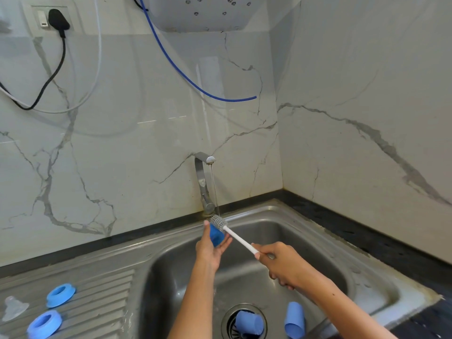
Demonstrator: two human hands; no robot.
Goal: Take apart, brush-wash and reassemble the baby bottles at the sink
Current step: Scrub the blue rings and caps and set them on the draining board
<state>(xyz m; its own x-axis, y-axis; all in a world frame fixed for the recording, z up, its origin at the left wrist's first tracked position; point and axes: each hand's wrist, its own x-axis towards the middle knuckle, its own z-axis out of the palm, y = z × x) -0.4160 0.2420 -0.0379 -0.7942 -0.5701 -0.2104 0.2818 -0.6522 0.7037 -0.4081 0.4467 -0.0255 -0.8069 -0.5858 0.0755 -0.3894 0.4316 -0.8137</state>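
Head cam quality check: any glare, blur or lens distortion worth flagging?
Head view: wide-angle bend, the backsplash wall and sink rim curve toward the edges; soft vertical glare streak on the tiles above the faucet; lighting even, shadows faint; the silicone nipple and two blue collar rings at lower left look soft; the brush head stays sharp.

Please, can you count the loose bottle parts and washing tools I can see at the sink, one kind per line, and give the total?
Blue cups: 3, one in the left hand at, two in the sink at and
Blue collar rings: 2, on the drainboard
Clear teats: 1
Bottle brushes: 1, held by the right hand
Total: 7
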